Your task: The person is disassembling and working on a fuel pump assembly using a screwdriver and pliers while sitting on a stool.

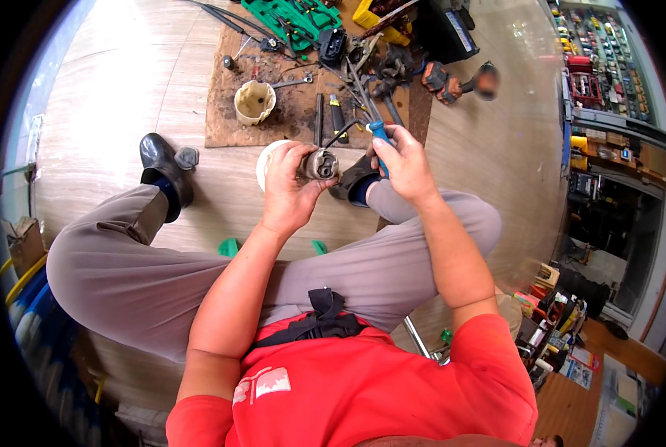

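Observation:
My left hand (288, 186) is closed around a greasy grey cylindrical metal part (322, 165), its hollow end turned toward my right hand. In my right hand (406, 167) is a screwdriver (378, 130) with a blue handle, gripped between thumb and fingers, its shaft slanting up and away from the metal part. The two hands are apart, above the floor between my legs. Partly hidden behind my left hand is a white round thing (263, 165). A dark bent rod (342, 132) shows between the metal part and the screwdriver; whether it touches either, I cannot tell.
A stained cardboard sheet (225, 123) bears a cream cup (255, 103), a wrench (294, 80), a black-and-yellow utility knife (337, 118) and greasy parts. Beyond lie a green tool case (292, 18) and a black battery-like box (444, 33). An orange-and-black power tool (443, 82) lies right.

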`<state>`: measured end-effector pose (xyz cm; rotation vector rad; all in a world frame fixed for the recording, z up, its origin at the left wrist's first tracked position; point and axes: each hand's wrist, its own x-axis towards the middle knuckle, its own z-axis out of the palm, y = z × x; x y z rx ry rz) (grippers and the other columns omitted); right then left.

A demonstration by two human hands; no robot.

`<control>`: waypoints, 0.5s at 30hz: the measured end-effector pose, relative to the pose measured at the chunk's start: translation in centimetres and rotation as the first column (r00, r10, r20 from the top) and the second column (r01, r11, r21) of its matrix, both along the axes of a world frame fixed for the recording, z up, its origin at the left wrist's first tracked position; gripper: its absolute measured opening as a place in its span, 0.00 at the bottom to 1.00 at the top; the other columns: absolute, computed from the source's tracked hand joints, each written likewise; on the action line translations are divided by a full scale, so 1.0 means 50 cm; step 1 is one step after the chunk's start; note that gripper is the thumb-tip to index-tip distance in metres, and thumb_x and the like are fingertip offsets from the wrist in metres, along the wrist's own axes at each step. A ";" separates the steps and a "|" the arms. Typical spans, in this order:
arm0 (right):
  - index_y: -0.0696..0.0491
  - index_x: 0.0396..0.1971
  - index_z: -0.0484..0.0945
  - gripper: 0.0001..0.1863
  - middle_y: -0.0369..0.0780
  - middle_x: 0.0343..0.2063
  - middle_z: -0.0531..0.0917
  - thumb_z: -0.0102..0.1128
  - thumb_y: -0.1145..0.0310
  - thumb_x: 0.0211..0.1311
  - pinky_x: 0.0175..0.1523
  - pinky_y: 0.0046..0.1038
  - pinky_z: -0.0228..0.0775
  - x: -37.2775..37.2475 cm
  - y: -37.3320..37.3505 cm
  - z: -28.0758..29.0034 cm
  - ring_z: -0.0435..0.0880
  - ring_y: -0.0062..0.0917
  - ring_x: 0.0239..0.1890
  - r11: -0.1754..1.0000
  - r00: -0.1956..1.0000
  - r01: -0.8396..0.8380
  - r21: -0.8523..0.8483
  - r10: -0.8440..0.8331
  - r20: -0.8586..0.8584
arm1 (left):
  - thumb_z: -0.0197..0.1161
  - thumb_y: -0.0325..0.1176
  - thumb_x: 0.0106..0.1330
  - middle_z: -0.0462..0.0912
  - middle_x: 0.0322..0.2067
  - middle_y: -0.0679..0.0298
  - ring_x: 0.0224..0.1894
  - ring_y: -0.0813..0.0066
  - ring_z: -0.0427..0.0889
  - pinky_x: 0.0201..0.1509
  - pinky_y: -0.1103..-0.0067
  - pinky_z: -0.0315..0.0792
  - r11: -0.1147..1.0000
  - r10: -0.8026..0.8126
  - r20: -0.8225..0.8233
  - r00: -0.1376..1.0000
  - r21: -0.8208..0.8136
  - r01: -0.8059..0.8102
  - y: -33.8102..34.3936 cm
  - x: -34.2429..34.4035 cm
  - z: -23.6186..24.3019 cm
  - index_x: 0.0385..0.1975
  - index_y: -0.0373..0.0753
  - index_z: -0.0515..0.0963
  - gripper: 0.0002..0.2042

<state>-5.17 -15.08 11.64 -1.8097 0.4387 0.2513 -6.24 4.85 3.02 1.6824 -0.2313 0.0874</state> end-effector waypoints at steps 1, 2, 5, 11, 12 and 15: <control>0.61 0.44 0.74 0.13 0.36 0.28 0.78 0.60 0.68 0.66 0.28 0.18 0.65 -0.002 -0.002 -0.004 0.73 0.13 0.26 1.000 1.000 -0.020 -0.021 0.020 0.010 | 0.78 0.26 0.40 0.77 0.42 0.57 0.46 0.54 0.76 0.50 0.66 0.70 1.000 0.008 -0.002 1.000 -0.027 -0.008 -0.002 0.000 -0.002 0.43 0.38 0.76 0.26; 0.61 0.44 0.74 0.14 0.35 0.29 0.78 0.62 0.69 0.64 0.29 0.18 0.65 -0.004 -0.005 -0.008 0.73 0.13 0.26 0.998 0.999 -0.040 -0.041 0.041 0.020 | 0.78 0.26 0.40 0.77 0.42 0.57 0.46 0.54 0.75 0.51 0.66 0.70 0.998 0.015 -0.003 1.000 -0.054 -0.015 -0.003 0.001 -0.003 0.43 0.38 0.76 0.26; 0.61 0.41 0.76 0.13 0.33 0.28 0.78 0.66 0.70 0.59 0.32 0.20 0.67 -0.005 -0.002 -0.007 0.73 0.13 0.28 0.973 0.986 -0.128 -0.191 0.147 0.085 | 0.78 0.25 0.39 0.77 0.42 0.56 0.47 0.53 0.75 0.50 0.66 0.69 0.997 0.025 0.007 1.000 -0.074 -0.025 -0.005 0.003 -0.004 0.43 0.38 0.76 0.27; 0.60 0.38 0.80 0.11 0.30 0.27 0.80 0.68 0.71 0.57 0.37 0.20 0.69 -0.017 0.023 0.003 0.73 0.11 0.30 0.952 0.961 -0.267 -0.149 0.275 0.032 | 0.78 0.28 0.40 0.77 0.43 0.56 0.47 0.53 0.76 0.50 0.67 0.70 0.999 0.041 0.023 0.999 0.010 -0.041 0.000 0.005 -0.007 0.43 0.38 0.77 0.26; 0.60 0.38 0.81 0.11 0.30 0.27 0.80 0.68 0.71 0.57 0.38 0.19 0.69 -0.018 0.030 0.000 0.73 0.11 0.31 0.957 0.962 -0.265 -0.114 0.270 0.036 | 0.78 0.28 0.42 0.78 0.42 0.56 0.47 0.55 0.77 0.51 0.68 0.71 0.999 0.032 -0.006 0.999 0.024 -0.032 0.001 0.005 -0.002 0.43 0.37 0.77 0.25; 0.60 0.41 0.81 0.12 0.30 0.29 0.81 0.67 0.71 0.58 0.38 0.18 0.70 -0.023 0.033 -0.013 0.73 0.10 0.32 0.962 0.962 -0.273 -0.024 0.274 0.013 | 0.77 0.27 0.45 0.80 0.40 0.55 0.45 0.58 0.80 0.51 0.71 0.74 0.999 0.003 -0.097 0.995 0.037 0.001 0.004 0.006 0.011 0.44 0.34 0.77 0.24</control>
